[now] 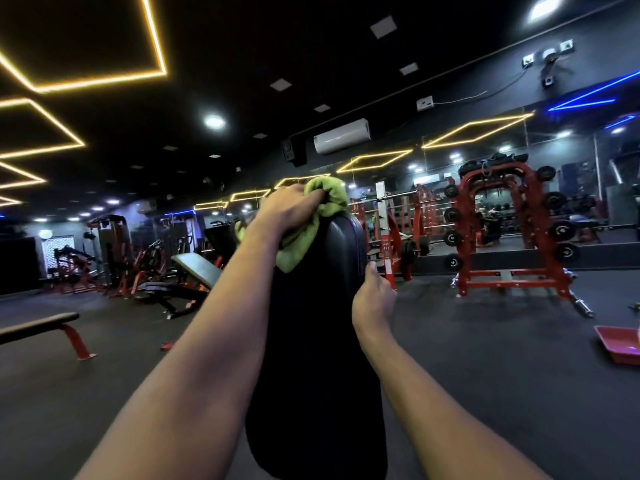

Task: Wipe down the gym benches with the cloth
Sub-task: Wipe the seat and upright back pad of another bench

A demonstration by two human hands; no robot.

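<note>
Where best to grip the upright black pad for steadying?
Probably the right edge of the black pad, from the right: it stands tall and narrow, the left hand bunches the green cloth on top, and the right hand touches that edge.

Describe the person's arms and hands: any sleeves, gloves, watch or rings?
The left hand and right hand are bare: no gloves, and no rings that show. The left forearm and right forearm are uncovered as far as the frame's lower edge, with no sleeve, watch or wristband in view.
</note>
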